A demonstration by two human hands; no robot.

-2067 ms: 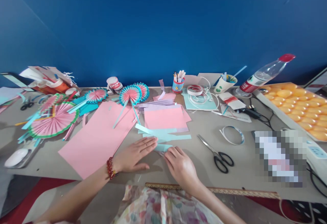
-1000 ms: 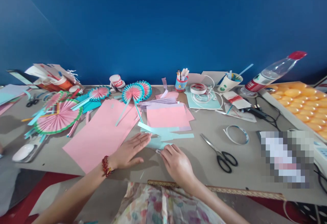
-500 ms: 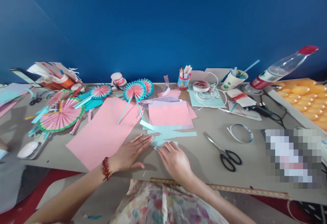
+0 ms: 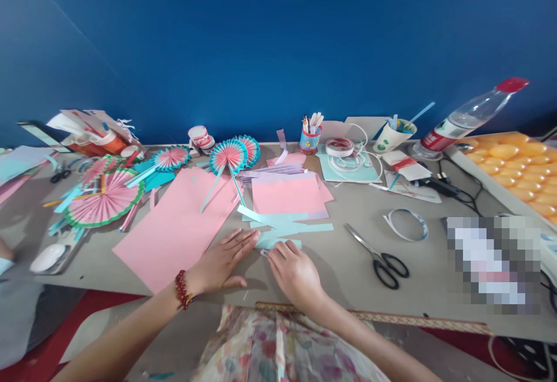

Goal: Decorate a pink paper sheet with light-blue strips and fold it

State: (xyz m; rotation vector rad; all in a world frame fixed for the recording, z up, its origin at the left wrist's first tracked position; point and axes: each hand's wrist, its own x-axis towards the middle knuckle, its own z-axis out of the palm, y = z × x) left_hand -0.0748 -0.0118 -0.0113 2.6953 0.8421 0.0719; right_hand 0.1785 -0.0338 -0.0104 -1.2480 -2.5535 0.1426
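Observation:
My left hand [image 4: 223, 260] lies flat with its fingers stretched out, the fingertips at the left end of a light blue paper piece [image 4: 275, 244]. Closed in a pinch, my right hand [image 4: 296, 271] rests on the same piece. A small pale object [image 4: 264, 252] pokes out from its fingertips, mostly hidden, and I cannot make out its kind. More light blue paper strips [image 4: 300, 229] lie just beyond the fingers. Large pink paper [image 4: 174, 225] spreads out beside my left hand. To the right of my right hand are scissors [image 4: 379, 260] with black handles.
Pleated paper fans [image 4: 228, 158] lie at the back and a pink one [image 4: 104, 196] at the left. Pink sheets [image 4: 287, 193], a pen cup [image 4: 310, 138], a tape ring [image 4: 407, 225], a tilted bottle [image 4: 461, 123] and an orange bubbled tray [image 4: 517, 164] stand around. Another person's sleeve [image 4: 6, 266] shows at left.
The view has shifted slightly. My right hand and the small pale object have edged slightly left; my left hand stays flat in place.

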